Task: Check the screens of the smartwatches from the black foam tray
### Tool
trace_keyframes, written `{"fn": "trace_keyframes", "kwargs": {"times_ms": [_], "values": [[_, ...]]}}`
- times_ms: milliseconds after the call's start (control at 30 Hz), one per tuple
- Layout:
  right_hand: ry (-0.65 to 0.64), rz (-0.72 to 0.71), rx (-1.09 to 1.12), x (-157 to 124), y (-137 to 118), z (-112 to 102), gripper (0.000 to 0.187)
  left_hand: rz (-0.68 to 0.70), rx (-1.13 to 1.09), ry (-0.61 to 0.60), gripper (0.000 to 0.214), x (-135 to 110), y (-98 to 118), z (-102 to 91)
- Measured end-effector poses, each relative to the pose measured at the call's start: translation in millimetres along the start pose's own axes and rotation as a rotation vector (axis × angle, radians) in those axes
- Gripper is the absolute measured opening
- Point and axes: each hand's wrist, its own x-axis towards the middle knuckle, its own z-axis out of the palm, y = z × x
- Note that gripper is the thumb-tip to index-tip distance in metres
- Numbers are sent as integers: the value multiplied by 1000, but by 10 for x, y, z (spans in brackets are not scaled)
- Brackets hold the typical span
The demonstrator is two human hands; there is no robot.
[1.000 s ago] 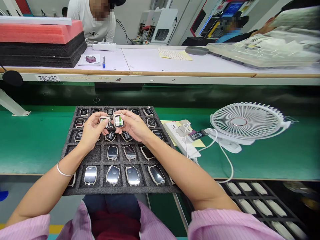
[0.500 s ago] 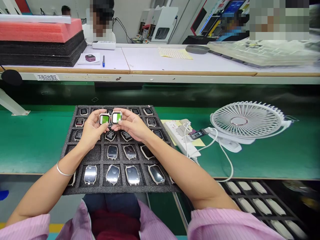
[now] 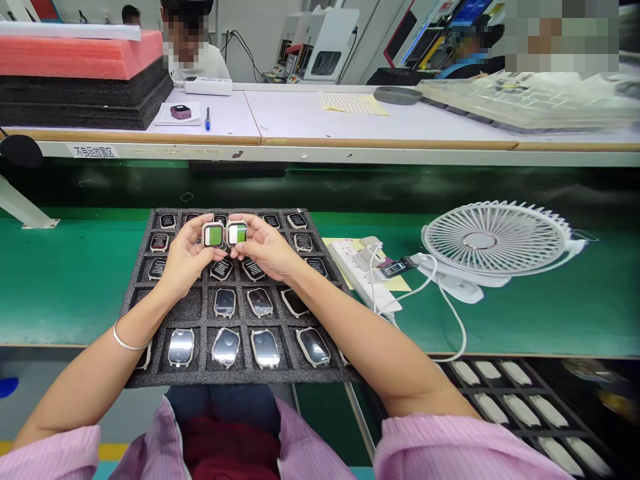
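Note:
My left hand point(image 3: 186, 257) pinches a small square watch body point(image 3: 213, 235) whose screen glows green. My right hand point(image 3: 263, 249) pinches a second watch body point(image 3: 237, 233) with a green and white screen. I hold the two side by side, screens up, above the far rows of a black foam tray point(image 3: 203, 320). The tray's pockets hold several more watch bodies: dark lit ones in the far rows, shiny blank ones point(image 3: 225, 347) in the near rows. A silver bangle point(image 3: 123, 341) sits on my left wrist.
A white desk fan point(image 3: 493, 241) lies face up on the green belt at the right, beside a white power strip point(image 3: 363, 277) with cables. Another tray of white parts point(image 3: 520, 400) sits at the lower right. Stacked foam point(image 3: 80, 80) and other people are beyond the far bench.
Both hands lifted slightly and brought the two watch bodies closer together and level. The left one's screen has turned from partly hidden to fully green facing up.

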Motion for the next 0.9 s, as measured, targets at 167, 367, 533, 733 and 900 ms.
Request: {"fn": "trace_keyframes", "kwargs": {"times_ms": [167,367,533,733,900], "values": [[9,35,8,2,4,-15,35,-57,-22,-19,39,-17,43,-3],[8,37,-5,6,16,-34,39,-59,-12,16,37,-7,30,-6],[-1,20,-6,-3,13,-36,40,-63,-43,4,42,-5,12,-2],[-20,4,-8,-13,-3,-20,43,-59,-37,4,51,-10,8,2],[-21,-9,-10,-2,2,-20,50,-23,-23,-14,56,-2,-36,-8]]}}
